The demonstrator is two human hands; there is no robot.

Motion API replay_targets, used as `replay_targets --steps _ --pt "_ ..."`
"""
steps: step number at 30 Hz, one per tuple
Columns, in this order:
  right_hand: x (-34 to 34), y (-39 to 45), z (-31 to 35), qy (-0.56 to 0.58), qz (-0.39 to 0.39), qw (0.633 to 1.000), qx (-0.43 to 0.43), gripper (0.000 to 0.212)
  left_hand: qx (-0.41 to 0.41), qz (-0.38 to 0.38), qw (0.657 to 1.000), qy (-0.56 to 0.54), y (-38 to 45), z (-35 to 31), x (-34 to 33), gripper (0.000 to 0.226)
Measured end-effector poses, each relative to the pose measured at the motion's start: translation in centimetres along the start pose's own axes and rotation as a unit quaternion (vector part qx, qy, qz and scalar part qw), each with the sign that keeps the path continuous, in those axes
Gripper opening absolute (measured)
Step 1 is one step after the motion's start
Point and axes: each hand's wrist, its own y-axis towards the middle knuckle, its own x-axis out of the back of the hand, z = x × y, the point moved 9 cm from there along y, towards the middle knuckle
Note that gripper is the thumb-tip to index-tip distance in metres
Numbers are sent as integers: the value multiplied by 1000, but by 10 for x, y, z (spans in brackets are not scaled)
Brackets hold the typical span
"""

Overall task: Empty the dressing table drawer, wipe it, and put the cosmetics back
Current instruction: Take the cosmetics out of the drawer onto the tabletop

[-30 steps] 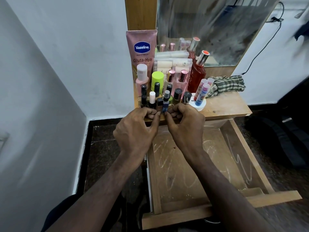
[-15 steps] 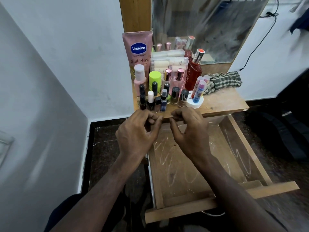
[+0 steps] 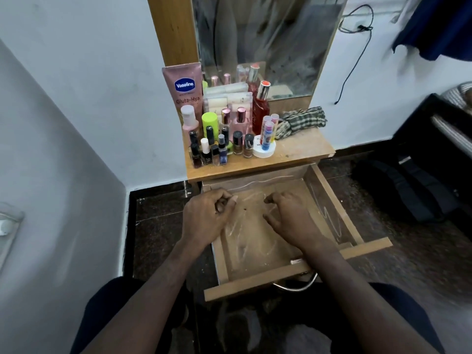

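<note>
The wooden drawer is pulled out, its bare bottom streaked with white marks. My left hand hovers over its back left corner, my right hand over its middle; both have loosely curled fingers and hold nothing. On the dressing table top behind them stand the cosmetics: a pink Vaseline tube, a row of small nail polish bottles, a red bottle and lip balm sticks on a white jar. A checked cloth lies at the back right.
A mirror rises behind the cosmetics. White walls close in on the left. A black bag lies on the dark floor to the right, and a black cable hangs on the wall. A metal handle shows under the drawer front.
Both hands have drawn back from the nail polish bottles at the table's front edge and now hang empty over the drawer. The view has pulled back.
</note>
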Motion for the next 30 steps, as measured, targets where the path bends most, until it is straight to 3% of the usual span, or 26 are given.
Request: replay_targets --steps 3,5,8,11,15,22,30 --pt "-12 -6 -1 -29 59 997 -29 45 -4 17 999 45 -3 -10 -1 8" --pt "-20 -11 0 -43 92 994 -32 46 -54 41 989 131 -2 -24 -4 7" --pt "-17 -9 -5 -15 57 998 -34 41 -108 98 954 261 7 -44 -23 16" --pt "-10 -3 -16 28 16 998 -46 33 -53 141 929 338 17 -41 -44 28" --pt "-13 1 -28 79 17 994 -68 26 -23 164 919 358 22 -31 -55 35" --pt "-16 3 -35 117 17 990 -79 19 -10 177 929 325 25 -37 -61 21" --pt "-18 4 -30 123 10 990 -73 20 -107 211 886 399 17 -55 -75 23"
